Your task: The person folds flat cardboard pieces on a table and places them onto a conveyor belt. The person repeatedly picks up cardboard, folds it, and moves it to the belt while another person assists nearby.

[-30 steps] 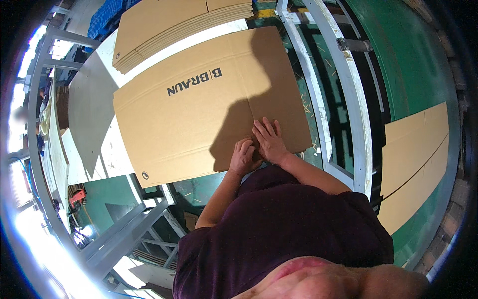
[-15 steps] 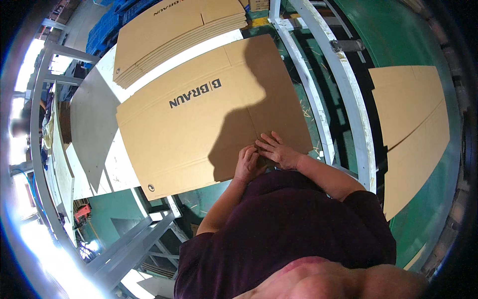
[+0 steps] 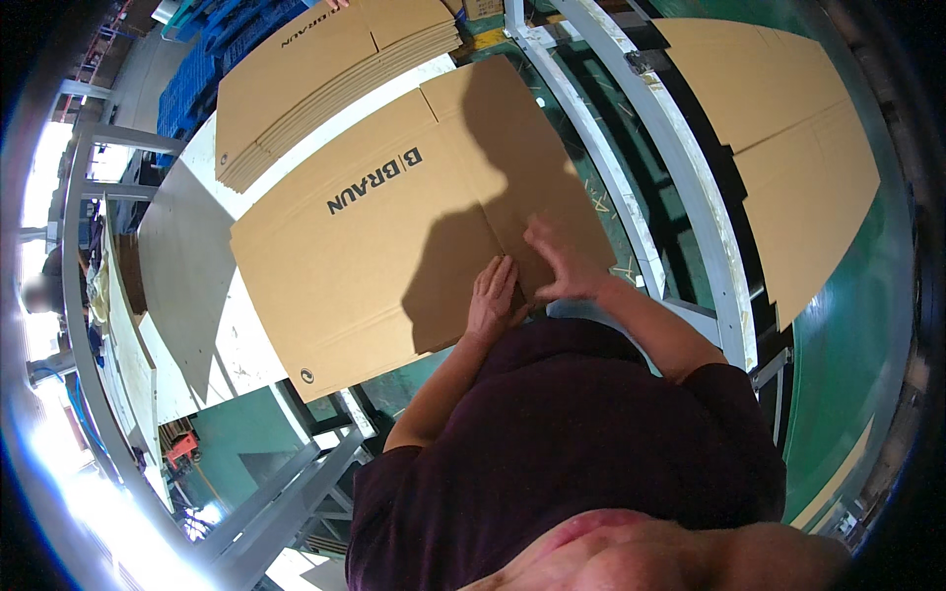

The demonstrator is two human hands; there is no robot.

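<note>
A flat brown cardboard box blank (image 3: 325, 266) with dark print lies before me, my shadow across its right part. My left hand (image 3: 492, 298) rests on its near edge beside a slot, fingers stretched out together and lying on the board. Just right of that slot is my right hand (image 3: 567, 268), thumb and fingers apart and partly smeared by motion. It is over the board's near right corner and grips nothing. Whether its fingertips touch the cardboard, I cannot tell.
A stack of similar blanks (image 3: 325, 84) lies beyond on the white tabletop (image 3: 182, 246); another person's fingers (image 3: 338, 3) touch its far edge. Grey metal rails (image 3: 680, 158) run along the right. Past them, another blank (image 3: 803, 167) lies on a green surface. Blue pallets (image 3: 192, 94) stand far left.
My right hand has lifted away from my left, its fingers spreading. My left fingers have straightened on the board. The blank at right has shifted farther away. Another person's fingers have appeared at the stack.
</note>
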